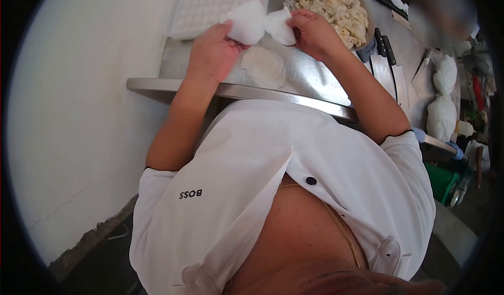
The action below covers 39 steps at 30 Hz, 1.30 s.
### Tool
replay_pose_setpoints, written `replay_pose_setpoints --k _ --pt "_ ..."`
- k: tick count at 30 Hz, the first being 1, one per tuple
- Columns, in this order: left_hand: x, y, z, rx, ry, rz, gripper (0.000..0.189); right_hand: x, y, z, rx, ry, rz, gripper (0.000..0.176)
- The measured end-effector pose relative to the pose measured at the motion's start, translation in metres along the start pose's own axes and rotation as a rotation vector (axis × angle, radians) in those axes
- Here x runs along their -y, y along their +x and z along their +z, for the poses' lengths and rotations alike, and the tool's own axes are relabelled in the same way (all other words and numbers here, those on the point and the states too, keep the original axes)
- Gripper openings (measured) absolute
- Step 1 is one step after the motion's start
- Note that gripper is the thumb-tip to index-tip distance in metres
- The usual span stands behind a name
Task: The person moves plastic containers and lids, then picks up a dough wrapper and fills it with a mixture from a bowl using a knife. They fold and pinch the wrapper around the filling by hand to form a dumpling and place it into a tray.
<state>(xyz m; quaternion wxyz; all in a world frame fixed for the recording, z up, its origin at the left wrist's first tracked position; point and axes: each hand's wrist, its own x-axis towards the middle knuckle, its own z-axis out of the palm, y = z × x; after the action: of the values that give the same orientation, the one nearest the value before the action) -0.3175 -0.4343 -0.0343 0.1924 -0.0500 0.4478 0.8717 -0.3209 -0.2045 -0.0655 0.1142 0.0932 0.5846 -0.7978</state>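
Over the near part of the steel table, my left hand [216,47] pinches a thin, rounded white sheet [247,23] between thumb and fingers. Opposite it, my right hand [312,30] is closed on a smaller, folded-looking white sheet [280,26]. The two sheets meet or overlap at a narrow place between my hands. Below them a pale, round, flat stack [263,66], like dough wrappers, lies on the table. Close beyond my right hand stands a metal bowl [370,30] heaped with a lumpy, pale filling [333,6].
A white tray [181,33] with rows of small round shapes sits at the back left, by the wall [79,111]. To the right lie cleavers [383,74] with black handles and white bundles [442,116]. Another person [442,14] is at the far right.
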Motion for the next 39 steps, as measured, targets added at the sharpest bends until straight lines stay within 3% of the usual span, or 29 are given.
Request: replay_pose_setpoints --k 2,4,5,7,10,14,16,17,19,20,22,23,25,30,32,35,39 --pt "-0.011 0.003 -0.010 -0.087 -0.039 -0.002 0.025 0.006 -0.001 0.000 -0.015 0.127 0.035 0.015" --pt "-0.018 0.013 -0.024 -0.082 0.442 0.077 0.024 0.010 0.000 -0.001 -0.006 0.118 0.047 0.015" --pt "-0.019 0.021 -0.026 -0.090 0.438 0.080 0.024 0.011 0.001 -0.002 -0.001 0.112 0.056 0.015" --pt "-0.024 0.043 -0.030 -0.065 0.892 0.036 0.022 0.007 0.005 -0.005 0.024 0.066 0.072 0.015" --pt "-0.030 0.074 -0.021 -0.081 1.101 0.065 0.024 0.004 0.004 -0.004 0.048 0.005 0.089 0.016" --pt "-0.016 0.128 -0.032 -0.063 1.015 0.128 0.028 0.010 -0.002 -0.003 0.120 0.078 0.045 0.020" --pt "-0.024 0.136 -0.030 -0.023 1.928 0.088 0.027 0.014 -0.004 -0.005 0.162 0.103 0.020 0.021" --pt "-0.022 0.134 -0.027 -0.015 1.928 0.089 0.027 0.015 -0.005 -0.007 0.214 0.126 0.002 0.022" --pt "-0.018 0.122 -0.024 -0.283 1.960 0.226 0.035 0.019 -0.005 -0.006 0.235 0.150 -0.011 0.022" --pt "-0.019 0.109 -0.014 -0.271 1.967 0.222 0.035 0.019 -0.006 -0.005 0.261 0.173 -0.021 0.023" --pt "-0.020 0.082 0.008 -0.044 1.301 0.113 0.041 0.018 -0.006 -0.005 0.265 0.196 -0.028 0.023" --pt "-0.019 0.068 0.016 -0.041 1.302 0.111 0.041 0.019 -0.004 -0.005 0.279 0.213 -0.042 0.023" --pt "-0.014 0.045 0.024 0.234 0.338 -0.212 0.036 0.018 -0.004 -0.003 0.250 0.194 -0.039 0.024" --pt "0.004 0.038 0.013 0.229 0.276 -0.106 0.022 0.007 -0.003 0.001 0.119 -0.032 -0.019 0.028" --pt "0.004 0.035 0.015 0.204 0.258 -0.090 0.021 0.004 -0.010 0.008 -0.073 -0.413 -0.126 0.028" --pt "0.004 0.029 0.020 0.157 0.406 -0.019 0.022 0.012 -0.018 0.015 -0.001 -0.560 -0.266 0.028" --pt "0.008 0.024 0.022 0.204 0.556 0.048 0.023 0.012 -0.024 0.018 0.084 -0.572 -0.251 0.024"
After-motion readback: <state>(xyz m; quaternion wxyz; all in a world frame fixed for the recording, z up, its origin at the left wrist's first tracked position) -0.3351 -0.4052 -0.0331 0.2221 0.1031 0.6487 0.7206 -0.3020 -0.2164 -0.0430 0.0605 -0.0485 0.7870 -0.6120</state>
